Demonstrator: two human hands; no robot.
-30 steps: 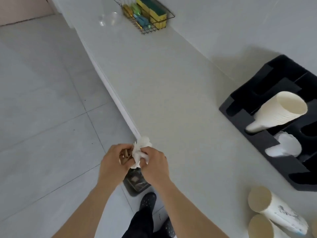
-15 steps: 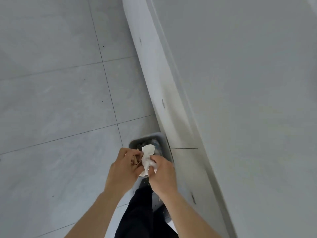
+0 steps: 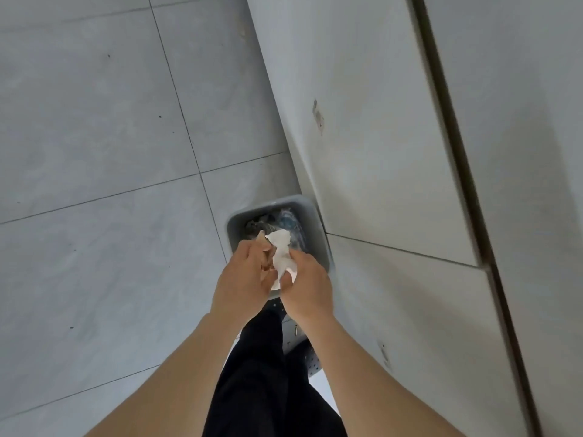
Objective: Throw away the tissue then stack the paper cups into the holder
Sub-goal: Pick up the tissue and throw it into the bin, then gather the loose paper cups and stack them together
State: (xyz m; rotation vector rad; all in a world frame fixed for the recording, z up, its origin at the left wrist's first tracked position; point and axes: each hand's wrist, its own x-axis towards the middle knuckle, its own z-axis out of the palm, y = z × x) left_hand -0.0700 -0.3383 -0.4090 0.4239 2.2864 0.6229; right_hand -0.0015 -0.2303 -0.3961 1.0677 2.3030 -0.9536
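- My view has swung off the counter and down to the floor; the bin [image 3: 277, 205] now sits right under my hands.
- Left hand [image 3: 244, 279] and right hand [image 3: 307, 287] are both pinched on the tissue [image 3: 282, 257], held over the bin's opening.
- Cups and holder are out of view; I judge the drop comes next.

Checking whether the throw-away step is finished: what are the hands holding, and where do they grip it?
Both hands pinch a crumpled white tissue above the grey bin: left hand on its left side, right hand on its lower right edge.
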